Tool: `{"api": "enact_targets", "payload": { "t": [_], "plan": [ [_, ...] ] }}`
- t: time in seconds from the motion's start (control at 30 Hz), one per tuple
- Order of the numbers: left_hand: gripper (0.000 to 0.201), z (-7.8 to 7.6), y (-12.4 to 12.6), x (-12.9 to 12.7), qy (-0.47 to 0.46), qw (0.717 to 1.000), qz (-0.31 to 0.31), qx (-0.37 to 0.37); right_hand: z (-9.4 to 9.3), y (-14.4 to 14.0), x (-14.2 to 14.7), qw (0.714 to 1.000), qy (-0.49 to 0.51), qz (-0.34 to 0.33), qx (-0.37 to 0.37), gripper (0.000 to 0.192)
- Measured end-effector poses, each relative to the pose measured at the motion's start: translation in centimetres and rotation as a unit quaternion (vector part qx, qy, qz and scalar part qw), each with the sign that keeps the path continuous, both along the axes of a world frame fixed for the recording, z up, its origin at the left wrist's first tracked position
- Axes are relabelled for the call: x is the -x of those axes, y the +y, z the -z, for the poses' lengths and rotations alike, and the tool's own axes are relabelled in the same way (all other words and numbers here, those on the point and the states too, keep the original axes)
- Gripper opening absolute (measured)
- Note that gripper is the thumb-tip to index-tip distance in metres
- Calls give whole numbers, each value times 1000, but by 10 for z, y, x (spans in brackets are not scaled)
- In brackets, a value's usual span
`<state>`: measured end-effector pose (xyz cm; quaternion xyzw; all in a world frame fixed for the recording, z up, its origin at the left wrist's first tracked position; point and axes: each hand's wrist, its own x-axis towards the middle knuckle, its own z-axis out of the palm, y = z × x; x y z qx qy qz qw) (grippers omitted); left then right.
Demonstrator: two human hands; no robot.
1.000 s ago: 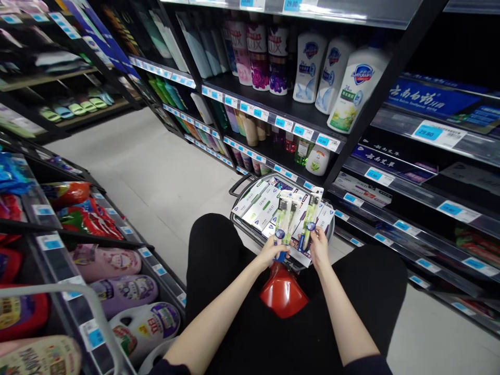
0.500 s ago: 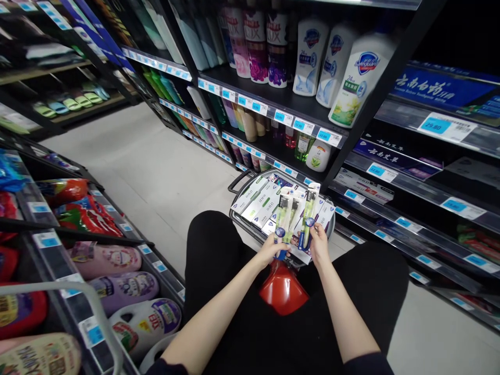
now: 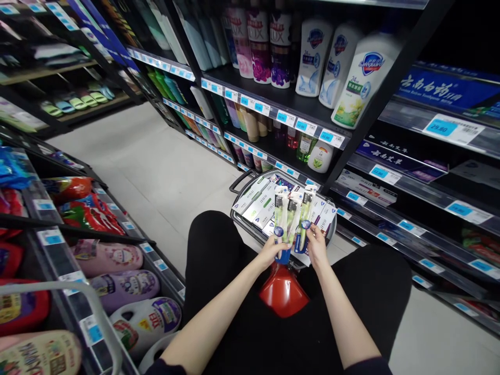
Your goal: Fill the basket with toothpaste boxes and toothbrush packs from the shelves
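My left hand grips the bottom of two green toothbrush packs held upright over a wire basket. Beside it, my right hand pinches the lower end of another toothbrush pack; the packs nearly touch. White toothpaste boxes fill the basket beneath them. A red stool top shows between my black-trousered knees, just below both hands.
Dark shelves on the right carry body-wash bottles and boxed toothpaste with blue price tags. Low shelves on the left hold detergent jugs and bags. A pale floor aisle runs ahead. A grey cart rail sits bottom left.
My right hand has brought its toothbrush pack left, closer to the packs in my left hand. Both hands have dropped slightly toward the basket.
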<state>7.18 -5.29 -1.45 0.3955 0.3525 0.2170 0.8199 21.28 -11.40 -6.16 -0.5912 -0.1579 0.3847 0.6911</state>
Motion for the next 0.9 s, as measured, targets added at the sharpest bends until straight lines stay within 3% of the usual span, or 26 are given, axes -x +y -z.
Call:
{"api": "enact_targets", "payload": {
  "t": [0.1, 0.3, 0.5, 0.67, 0.77, 0.9],
  "plan": [
    [29, -2, -1, 0, 2, 999, -20, 31, -2, 0, 6, 998, 32, -21, 44, 36],
    [34, -7, -1, 0, 18, 997, -44, 63, -9, 3, 18, 996, -14, -84, 31, 28],
    [39, -5, -3, 0, 12, 998, -24, 57, -15, 3, 16, 992, -78, -84, 46, 28],
    [32, 2, -2, 1, 28, 999, -6, 16, -24, -4, 18, 983, -170, -5, 72, 29],
    [29, 3, -1, 1, 40, 999, -6, -16, -30, -7, 21, 973, -215, -57, 67, 26],
    [28, 1, 1, 0, 56, 997, -18, -39, -31, -8, 26, 973, -194, -115, 48, 24]
  ]
}}
